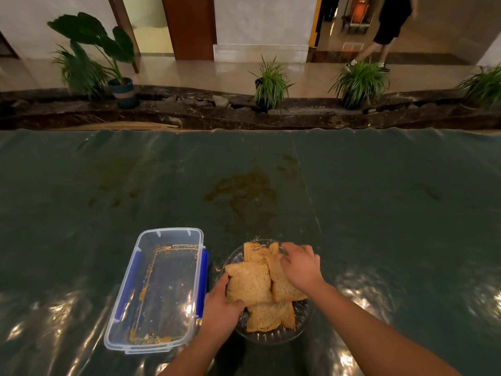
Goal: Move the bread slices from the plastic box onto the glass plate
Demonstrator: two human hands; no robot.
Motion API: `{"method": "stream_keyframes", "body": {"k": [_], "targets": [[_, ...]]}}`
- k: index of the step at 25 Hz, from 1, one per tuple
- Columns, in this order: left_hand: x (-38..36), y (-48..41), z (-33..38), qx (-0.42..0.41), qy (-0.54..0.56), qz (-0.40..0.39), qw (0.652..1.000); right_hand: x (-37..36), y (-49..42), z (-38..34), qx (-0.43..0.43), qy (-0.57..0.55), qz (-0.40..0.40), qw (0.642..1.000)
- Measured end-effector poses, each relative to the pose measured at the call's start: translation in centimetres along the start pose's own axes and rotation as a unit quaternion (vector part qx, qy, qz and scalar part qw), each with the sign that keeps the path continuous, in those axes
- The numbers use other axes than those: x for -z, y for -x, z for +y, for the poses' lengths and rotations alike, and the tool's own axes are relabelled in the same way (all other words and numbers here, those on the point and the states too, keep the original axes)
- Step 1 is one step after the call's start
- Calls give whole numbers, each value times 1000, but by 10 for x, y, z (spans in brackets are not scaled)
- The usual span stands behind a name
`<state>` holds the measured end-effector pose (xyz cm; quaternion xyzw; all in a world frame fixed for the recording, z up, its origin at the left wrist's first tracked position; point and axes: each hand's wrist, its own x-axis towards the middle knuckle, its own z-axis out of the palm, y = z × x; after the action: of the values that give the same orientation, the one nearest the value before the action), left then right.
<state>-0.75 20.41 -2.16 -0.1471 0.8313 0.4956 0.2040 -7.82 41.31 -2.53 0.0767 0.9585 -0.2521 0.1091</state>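
Note:
Several brown bread slices (250, 283) lie overlapping on the round glass plate (273, 338) near the table's front edge. My left hand (221, 312) grips the near left edge of one slice, thumb on top. My right hand (301, 265) rests fingers-down on the slices at the plate's far right side, touching them. To the left of the plate stands the clear plastic box (156, 290) with blue clips. It holds only crumbs along its walls.
A dark green plastic sheet (379, 213) covers the table, with a brown stain (244, 188) beyond the plate. Potted plants (271, 84) line a stone ledge behind the table. A person walks on the tiled floor at the back right.

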Motion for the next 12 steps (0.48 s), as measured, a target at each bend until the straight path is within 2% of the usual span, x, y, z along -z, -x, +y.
{"method": "stream_keyframes", "body": {"k": [3, 5, 9, 12], "targets": [[4, 0, 1, -20, -4, 4, 1000, 6, 24, 13, 18, -23, 77, 997], [5, -1, 1, -35, 16, 3, 999, 3, 41, 28, -1, -41, 102, 994], [6, -4, 0, 12, 58, 2, 998, -6, 60, 39, -47, -87, 51, 994], [5, -5, 3, 26, 61, -12, 998, -3, 61, 36, -54, -123, 46, 990]]}}
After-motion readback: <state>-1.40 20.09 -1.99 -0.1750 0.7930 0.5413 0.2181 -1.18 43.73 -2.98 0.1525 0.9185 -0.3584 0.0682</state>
